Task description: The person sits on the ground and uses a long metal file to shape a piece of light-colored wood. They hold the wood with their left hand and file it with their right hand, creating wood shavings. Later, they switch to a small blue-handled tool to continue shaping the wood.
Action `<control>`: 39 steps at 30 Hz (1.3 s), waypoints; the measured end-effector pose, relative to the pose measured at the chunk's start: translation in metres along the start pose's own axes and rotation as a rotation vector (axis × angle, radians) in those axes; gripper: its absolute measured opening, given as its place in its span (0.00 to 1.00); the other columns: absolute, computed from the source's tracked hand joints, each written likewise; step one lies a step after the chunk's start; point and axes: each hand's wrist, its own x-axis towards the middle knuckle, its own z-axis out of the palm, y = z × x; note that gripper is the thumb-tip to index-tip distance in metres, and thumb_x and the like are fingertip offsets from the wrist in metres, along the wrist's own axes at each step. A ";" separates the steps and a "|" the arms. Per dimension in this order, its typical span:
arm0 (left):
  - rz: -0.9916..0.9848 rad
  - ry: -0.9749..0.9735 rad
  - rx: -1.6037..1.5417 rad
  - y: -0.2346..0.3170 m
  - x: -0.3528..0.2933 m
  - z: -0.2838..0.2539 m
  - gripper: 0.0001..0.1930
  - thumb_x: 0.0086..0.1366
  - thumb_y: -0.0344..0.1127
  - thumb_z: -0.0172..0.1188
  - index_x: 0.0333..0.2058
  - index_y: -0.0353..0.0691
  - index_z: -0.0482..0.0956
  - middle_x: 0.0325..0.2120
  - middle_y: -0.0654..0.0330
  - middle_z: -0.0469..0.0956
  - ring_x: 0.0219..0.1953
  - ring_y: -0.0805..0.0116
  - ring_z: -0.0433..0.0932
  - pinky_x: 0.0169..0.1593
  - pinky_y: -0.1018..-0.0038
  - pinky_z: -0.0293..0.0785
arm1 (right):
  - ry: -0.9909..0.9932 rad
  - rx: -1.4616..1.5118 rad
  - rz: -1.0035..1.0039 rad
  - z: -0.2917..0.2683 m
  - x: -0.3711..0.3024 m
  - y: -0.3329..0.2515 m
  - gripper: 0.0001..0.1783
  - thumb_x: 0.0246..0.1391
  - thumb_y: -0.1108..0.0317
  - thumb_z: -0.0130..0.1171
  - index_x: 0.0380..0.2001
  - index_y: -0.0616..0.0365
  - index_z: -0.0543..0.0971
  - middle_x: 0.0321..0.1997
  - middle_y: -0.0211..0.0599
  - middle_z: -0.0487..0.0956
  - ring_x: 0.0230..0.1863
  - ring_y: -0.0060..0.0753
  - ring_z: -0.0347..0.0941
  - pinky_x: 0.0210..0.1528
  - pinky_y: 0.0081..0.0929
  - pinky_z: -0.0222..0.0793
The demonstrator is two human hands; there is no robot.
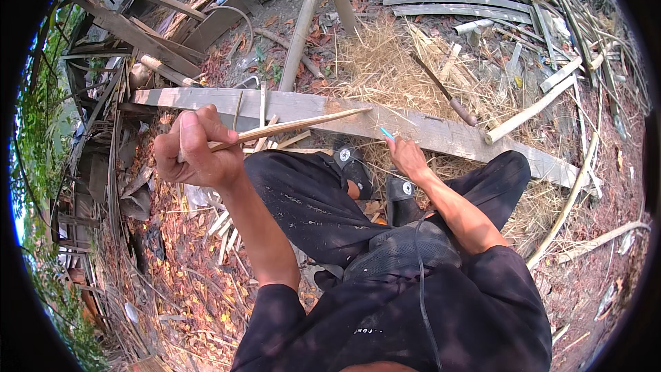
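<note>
My left hand is raised over my left knee, fingers closed round one end of a long, pale bamboo strip. The strip slants to the right, its narrow far end showing above the wooden plank that lies across in front of me. My right hand, lower and nearer the plank's close edge, is closed on a thin light-blue tool. Only a short piece of that tool shows past the fingers, so its kind is unclear. It is apart from the strip.
A long-bladed knife with a brown handle rests at the plank's far side, beside a heap of pale shavings. Cut strips lie left of my legs. Bamboo poles are at right; boards are stacked at far left.
</note>
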 end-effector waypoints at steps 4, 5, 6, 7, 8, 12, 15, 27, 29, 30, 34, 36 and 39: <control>-0.010 0.055 -0.026 -0.007 0.006 -0.026 0.15 0.58 0.20 0.45 0.17 0.43 0.54 0.02 0.61 0.58 0.05 0.80 0.49 0.11 0.80 0.45 | -0.202 0.010 0.329 -0.023 -0.022 0.027 0.31 0.62 0.46 0.37 0.34 0.65 0.77 0.31 0.62 0.77 0.39 0.62 0.74 0.44 0.48 0.69; -0.021 0.081 -0.040 -0.008 0.002 -0.026 0.15 0.58 0.20 0.45 0.17 0.43 0.54 0.02 0.61 0.57 0.05 0.80 0.49 0.11 0.80 0.45 | -0.179 0.093 0.253 -0.041 -0.023 0.008 0.31 0.63 0.45 0.37 0.33 0.65 0.76 0.29 0.62 0.76 0.37 0.62 0.74 0.41 0.48 0.68; -0.029 0.098 -0.049 -0.004 0.002 -0.026 0.15 0.58 0.20 0.45 0.17 0.43 0.54 0.02 0.61 0.57 0.05 0.80 0.49 0.11 0.80 0.44 | -0.156 0.186 0.176 -0.057 -0.021 -0.016 0.31 0.63 0.45 0.37 0.32 0.65 0.75 0.27 0.62 0.75 0.35 0.62 0.73 0.39 0.48 0.67; -0.037 0.042 -0.065 -0.003 0.002 -0.027 0.13 0.58 0.20 0.43 0.18 0.43 0.55 0.03 0.61 0.57 0.06 0.80 0.49 0.11 0.80 0.44 | -0.214 0.285 0.129 -0.078 -0.016 -0.041 0.29 0.63 0.46 0.38 0.33 0.64 0.74 0.27 0.62 0.75 0.34 0.64 0.72 0.38 0.50 0.66; -0.021 0.004 -0.056 -0.002 0.001 -0.024 0.13 0.58 0.21 0.43 0.18 0.43 0.55 0.03 0.61 0.58 0.05 0.81 0.49 0.11 0.80 0.45 | -0.275 0.387 0.079 -0.096 -0.014 -0.067 0.27 0.63 0.47 0.39 0.34 0.64 0.74 0.26 0.63 0.74 0.34 0.66 0.72 0.37 0.51 0.65; 0.035 -0.100 -0.037 -0.004 -0.002 -0.010 0.10 0.57 0.23 0.41 0.19 0.42 0.57 0.03 0.62 0.58 0.05 0.81 0.48 0.10 0.81 0.43 | -0.229 0.582 -0.123 -0.126 -0.017 -0.132 0.23 0.62 0.52 0.43 0.29 0.64 0.71 0.18 0.59 0.72 0.26 0.63 0.71 0.28 0.50 0.63; 0.050 -0.049 0.003 -0.001 -0.002 -0.006 0.08 0.55 0.25 0.42 0.20 0.42 0.56 0.03 0.63 0.57 0.04 0.81 0.46 0.08 0.81 0.41 | -0.157 0.559 -0.146 -0.107 -0.012 -0.140 0.20 0.63 0.55 0.44 0.28 0.64 0.71 0.16 0.55 0.71 0.23 0.62 0.69 0.25 0.46 0.62; -0.007 -0.071 -0.001 0.001 -0.004 -0.005 0.13 0.57 0.23 0.43 0.17 0.44 0.55 0.04 0.63 0.54 0.06 0.80 0.46 0.13 0.80 0.43 | 0.011 0.253 -0.142 -0.026 0.009 -0.061 0.22 0.60 0.51 0.48 0.29 0.62 0.72 0.14 0.57 0.72 0.21 0.63 0.73 0.22 0.51 0.69; -0.070 -0.067 -0.011 0.007 -0.010 -0.012 0.12 0.57 0.22 0.45 0.17 0.42 0.56 0.03 0.61 0.57 0.06 0.80 0.49 0.12 0.80 0.45 | 0.023 0.168 -0.140 -0.031 0.005 -0.061 0.22 0.60 0.50 0.46 0.30 0.61 0.72 0.14 0.57 0.72 0.22 0.64 0.73 0.24 0.53 0.69; -0.036 -0.087 -0.020 0.002 -0.001 -0.005 0.12 0.56 0.21 0.45 0.17 0.41 0.56 0.03 0.59 0.58 0.05 0.80 0.50 0.12 0.80 0.47 | 0.042 0.158 -0.155 -0.031 0.013 -0.059 0.22 0.60 0.50 0.46 0.30 0.61 0.72 0.14 0.58 0.72 0.22 0.64 0.73 0.24 0.53 0.69; -0.076 -0.017 -0.022 -0.001 0.006 0.015 0.14 0.55 0.19 0.48 0.16 0.39 0.56 0.03 0.58 0.61 0.06 0.79 0.55 0.14 0.79 0.54 | -0.018 0.186 -0.168 -0.028 0.013 -0.051 0.23 0.61 0.50 0.44 0.31 0.61 0.73 0.19 0.61 0.73 0.26 0.66 0.72 0.27 0.54 0.68; -0.086 -0.068 -0.080 -0.007 0.010 0.008 0.15 0.56 0.20 0.48 0.16 0.41 0.56 0.03 0.58 0.62 0.06 0.79 0.56 0.14 0.79 0.53 | -0.031 0.239 -0.165 -0.034 0.015 -0.045 0.22 0.62 0.51 0.43 0.31 0.61 0.73 0.18 0.60 0.73 0.26 0.67 0.71 0.28 0.54 0.66; -0.125 -0.099 -0.142 -0.004 0.010 -0.003 0.15 0.57 0.20 0.48 0.16 0.41 0.56 0.04 0.59 0.62 0.06 0.78 0.56 0.14 0.78 0.51 | -0.236 0.369 -0.102 -0.040 0.006 -0.039 0.29 0.63 0.47 0.38 0.29 0.64 0.74 0.24 0.59 0.75 0.29 0.64 0.71 0.34 0.50 0.64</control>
